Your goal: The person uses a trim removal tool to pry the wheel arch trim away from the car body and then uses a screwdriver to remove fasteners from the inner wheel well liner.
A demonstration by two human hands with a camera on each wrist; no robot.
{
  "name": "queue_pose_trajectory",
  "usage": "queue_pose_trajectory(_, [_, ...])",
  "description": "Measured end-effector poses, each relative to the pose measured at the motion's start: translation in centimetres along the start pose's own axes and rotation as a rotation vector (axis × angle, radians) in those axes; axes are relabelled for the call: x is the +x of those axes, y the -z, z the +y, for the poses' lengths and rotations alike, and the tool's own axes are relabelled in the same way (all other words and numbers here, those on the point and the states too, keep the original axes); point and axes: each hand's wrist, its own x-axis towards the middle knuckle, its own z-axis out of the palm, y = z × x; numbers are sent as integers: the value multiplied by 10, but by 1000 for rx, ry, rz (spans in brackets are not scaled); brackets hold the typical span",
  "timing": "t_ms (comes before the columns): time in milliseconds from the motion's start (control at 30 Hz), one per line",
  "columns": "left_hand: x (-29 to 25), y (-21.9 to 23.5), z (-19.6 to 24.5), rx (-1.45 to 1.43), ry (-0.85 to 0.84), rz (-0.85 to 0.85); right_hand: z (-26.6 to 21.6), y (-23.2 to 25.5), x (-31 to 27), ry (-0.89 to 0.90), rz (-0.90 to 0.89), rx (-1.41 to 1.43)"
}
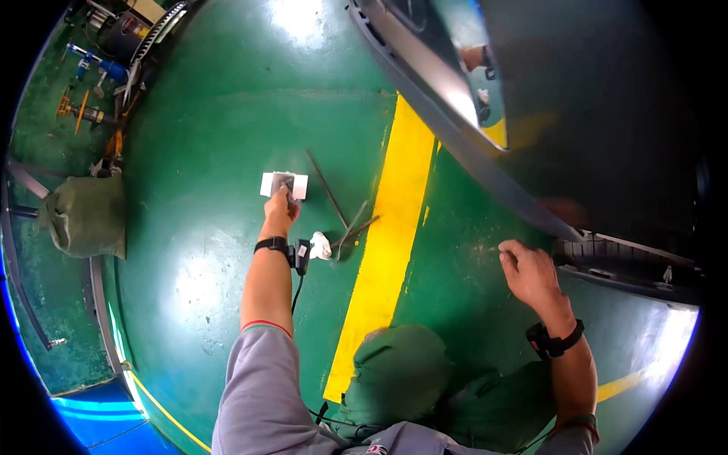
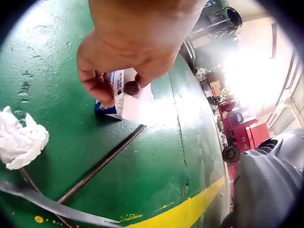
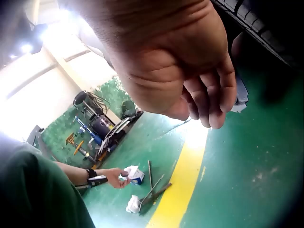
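White glare on the green floor, fisheye curvature, black corners

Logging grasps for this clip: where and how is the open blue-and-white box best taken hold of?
Likely by opposite walls of the box, coming in low from the sides, beneath the flaps: it sits with its top open, and the flaps spread outward look thin enough to bend.

This is a vehicle workshop: a glossy green floor with 1 broad yellow stripe, a dark vehicle body above a treaded tyre, metal bars, and blue equipment among machinery to one side
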Motion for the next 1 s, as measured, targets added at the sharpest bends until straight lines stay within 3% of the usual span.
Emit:
queue_pose_trajectory(33, [-5,-11,3,-73,44,63,-2,-3,-4,3,-33,-40])
queue_pose_trajectory(133, [3,-7,-1,-91,-14,-27,6,-12,-16,12,-40,-68])
queue_pose_trajectory(200, [-1,0,-9,203,-142,-79,7,-13,-20,-15,-51,-66])
queue_pose_trajectory(233, [-21,-5,-12,382,-172,-21,9,-14,-23,-41,-60,-64])
queue_pose_trajectory(300, [-66,-2,-27,590,-368,-179,2,-10,-25,-53,-70,-48])
queue_pose_trajectory(400, [-135,-12,-70,795,-617,-183,-6,-15,-21,-73,-116,-6])
queue_pose_trajectory(433, [-154,-17,-85,800,-590,-208,-7,-17,-21,-65,-140,24])
queue_pose_trajectory(500, [-182,-26,-114,829,-894,-254,-3,-31,-22,-68,-173,-11])
queue_pose_trajectory(567, [-197,-31,-138,959,-793,-345,2,-42,-27,-52,-200,-38])
queue_pose_trajectory(667, [-204,-35,-171,1117,-954,-358,6,-50,-33,6,-224,-45])
queue_pose_trajectory(767, [-220,-33,-171,1322,-848,-364,14,-52,-38,5,-230,-59])
queue_pose_trajectory(900, [-231,-25,-167,1304,-912,-357,22,-52,-43,30,-205,-59])
queue_pose_trajectory(933, [-235,-23,-164,1190,-987,-341,21,-51,-44,18,-228,-74])
queue_pose_trajectory(967, [-241,-21,-157,1195,-981,-346,22,-51,-45,12,-234,-71])
queue_pose_trajectory(1000, [-248,-19,-147,1084,-866,-324,22,-51,-45,35,-217,-66])
